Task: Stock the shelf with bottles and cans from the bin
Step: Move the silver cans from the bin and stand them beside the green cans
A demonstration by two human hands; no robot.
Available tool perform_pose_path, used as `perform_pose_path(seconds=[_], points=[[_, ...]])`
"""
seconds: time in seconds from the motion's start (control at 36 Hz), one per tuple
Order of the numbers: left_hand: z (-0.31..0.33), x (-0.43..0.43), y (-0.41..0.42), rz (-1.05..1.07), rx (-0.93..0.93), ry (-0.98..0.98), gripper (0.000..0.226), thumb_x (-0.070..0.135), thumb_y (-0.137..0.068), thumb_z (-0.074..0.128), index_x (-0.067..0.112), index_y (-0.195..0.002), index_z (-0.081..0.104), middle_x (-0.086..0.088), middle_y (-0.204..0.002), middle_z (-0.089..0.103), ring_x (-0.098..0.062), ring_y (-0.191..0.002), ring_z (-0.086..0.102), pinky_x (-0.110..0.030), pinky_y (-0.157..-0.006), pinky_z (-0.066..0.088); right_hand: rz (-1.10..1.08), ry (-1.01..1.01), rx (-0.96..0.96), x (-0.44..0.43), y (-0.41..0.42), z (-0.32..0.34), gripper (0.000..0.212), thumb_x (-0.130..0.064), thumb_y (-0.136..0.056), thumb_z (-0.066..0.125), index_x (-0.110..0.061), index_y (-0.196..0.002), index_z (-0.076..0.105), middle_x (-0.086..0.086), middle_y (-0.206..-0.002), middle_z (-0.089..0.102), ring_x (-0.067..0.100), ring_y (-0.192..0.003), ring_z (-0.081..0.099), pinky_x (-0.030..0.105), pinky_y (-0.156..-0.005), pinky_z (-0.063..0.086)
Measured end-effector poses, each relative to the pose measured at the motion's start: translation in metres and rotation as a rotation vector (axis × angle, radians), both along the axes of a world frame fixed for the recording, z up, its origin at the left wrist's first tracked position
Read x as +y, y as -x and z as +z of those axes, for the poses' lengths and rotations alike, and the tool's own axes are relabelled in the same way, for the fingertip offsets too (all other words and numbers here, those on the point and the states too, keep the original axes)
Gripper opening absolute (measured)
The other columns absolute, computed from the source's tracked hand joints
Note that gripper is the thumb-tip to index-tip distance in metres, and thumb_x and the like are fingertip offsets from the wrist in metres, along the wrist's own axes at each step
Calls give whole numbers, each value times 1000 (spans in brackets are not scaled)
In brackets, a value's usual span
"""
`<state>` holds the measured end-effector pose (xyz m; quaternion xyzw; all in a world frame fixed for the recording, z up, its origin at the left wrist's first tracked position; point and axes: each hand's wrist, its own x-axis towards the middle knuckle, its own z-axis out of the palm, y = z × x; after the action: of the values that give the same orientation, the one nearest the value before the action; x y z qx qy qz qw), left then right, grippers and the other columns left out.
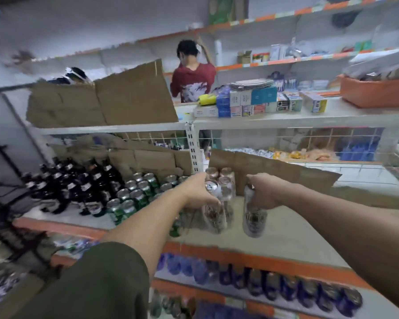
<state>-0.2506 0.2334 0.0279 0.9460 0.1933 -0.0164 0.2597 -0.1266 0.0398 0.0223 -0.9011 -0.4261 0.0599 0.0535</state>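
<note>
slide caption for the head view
Left hand grips a silver-topped can, right hand a tall can, over the shelf beside green cans.

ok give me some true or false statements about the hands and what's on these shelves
1. The left hand grips a can. True.
2. The right hand is empty. False: it grips a second can.
3. The dark bottles stand to the right of the green cans. False: they stand to their left.
4. A person in a red shirt stands in the background. True.
5. The stack of plates rests on boxes on the upper shelf. True.
</note>
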Motion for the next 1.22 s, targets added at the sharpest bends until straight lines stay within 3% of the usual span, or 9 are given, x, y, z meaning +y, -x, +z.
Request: perform_pose_path(seconds=[0.11,0.25,0.39,0.5,0.64,0.78,0.94,1.06,1.22], points=[[8,16,42,27,13,-6,92,41,-78,86,11,-149,37,-9,-149,47,-32,-128,56,-35,-82,50,8,-46,35,22,40,4,60,-52,-62,81,-19,-106,57,5,-101,66,31,-88,65,35,-73,57],[8,37,71,58,11,7,96,42,-78,86,12,-153,33,-9,-152,45,-32,-129,54,-40,-93,50,6,-19,24,40,68,11,53,-49,-61,81,-20,-97,53,2,-91,59,28,-80,61,37,-69,57],[4,49,78,62,-17,23,90,38,-76,88,14,-147,38,-6,-150,48,-29,-130,52,-43,-103,48,25,-28,63,49,70,12,48,-44,-66,83,-22,-92,49,-1,-84,56,21,-70,58,28,-52,43],[-2,55,69,51,-22,50,71,34,-75,89,22,-131,47,-3,-134,56,-23,-114,58,-40,-93,52,37,39,-64,55,59,10,52,-55,-64,78,-28,-99,51,-5,-89,56,25,-79,58,29,-56,40],[-13,60,46,20,6,20,86,37,-73,91,20,-144,46,-1,-149,48,-23,-132,51,-40,-103,49,-6,49,-64,64,35,-5,72,-65,-56,77,-39,-119,54,-12,-90,56,22,-87,61,28,-61,44],[-27,59,18,9,60,-1,84,39,-71,91,21,-141,49,-1,-141,55,-23,-121,57,-42,-99,52,35,73,-81,72,16,-24,73,-64,-60,77,-40,-124,53,-9,-110,63,22,-98,63,31,-71,51],[-42,55,-10,-49,129,-10,84,35,-70,91,17,-140,49,-2,-136,55,-25,-118,59,-42,-94,55,41,59,-23,70,5,-43,66,-61,-64,74,-40,-121,49,-11,-112,62,22,-101,62,31,-72,51],[-49,59,-25,-93,162,-61,72,37,-67,88,17,-125,52,-3,-120,59,-23,-103,62,-44,-88,58,53,65,-11,71,4,-45,53,-52,-70,74,-41,-115,49,-17,-94,54,16,-83,53,28,-62,41],[-63,69,-35,-170,185,-116,50,35,-70,85,16,-99,48,-6,-102,55,-24,-89,58,-38,-69,49,29,61,-18,77,3,-62,44,-44,-77,71,-37,-117,56,-15,-91,49,15,-79,51,28,-59,40]])
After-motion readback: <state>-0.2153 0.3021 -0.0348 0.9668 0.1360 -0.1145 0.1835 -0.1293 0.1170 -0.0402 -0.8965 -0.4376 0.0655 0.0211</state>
